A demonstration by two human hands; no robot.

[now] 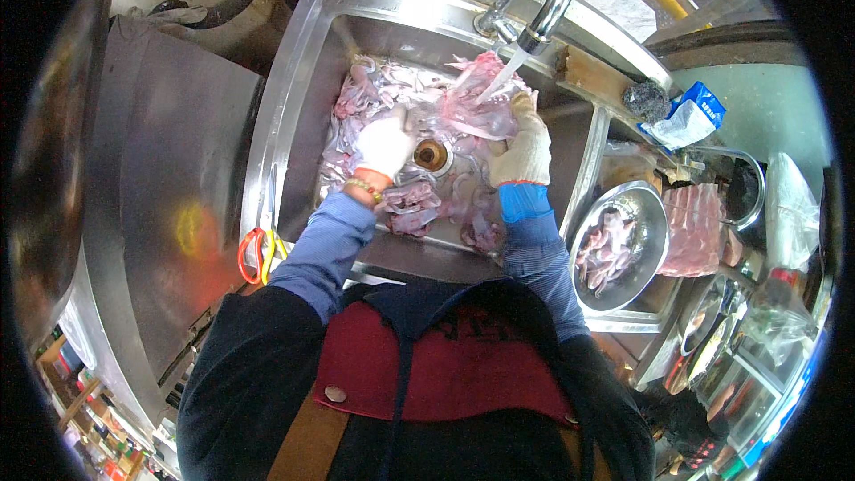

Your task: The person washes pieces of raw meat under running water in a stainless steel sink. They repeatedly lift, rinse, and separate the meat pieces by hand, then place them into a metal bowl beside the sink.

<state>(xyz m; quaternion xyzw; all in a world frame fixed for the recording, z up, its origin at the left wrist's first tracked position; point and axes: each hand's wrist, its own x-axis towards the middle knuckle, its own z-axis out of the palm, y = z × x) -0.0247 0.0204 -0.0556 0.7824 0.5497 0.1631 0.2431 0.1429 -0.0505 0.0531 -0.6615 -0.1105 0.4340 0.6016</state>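
Note:
Both my hands wear whitish knit gloves inside a stainless steel sink basin (pixel 374 250). My right hand (pixel 524 147) grips the edge of a piece of pinkish raw meat (pixel 477 103), which lies under the water running from a chrome faucet (pixel 553 0). My left hand (pixel 386 141) is over the meat at the basin's left; glare hides its fingers, so its hold cannot be told. More pale raw pieces (pixel 357 97) lie along the left and back of the basin. A darker piece (pixel 413 207) is below the brown drain opening (pixel 430 155).
Scissors (pixel 262 247) with red and yellow handles rest on the sink's left rim. At the right, a steel bowl (pixel 618 247) holds raw pieces beside a slab of ribbed meat (pixel 691 230). A steel scrubber (pixel 646 100) and a blue packet (pixel 688 117) lie behind.

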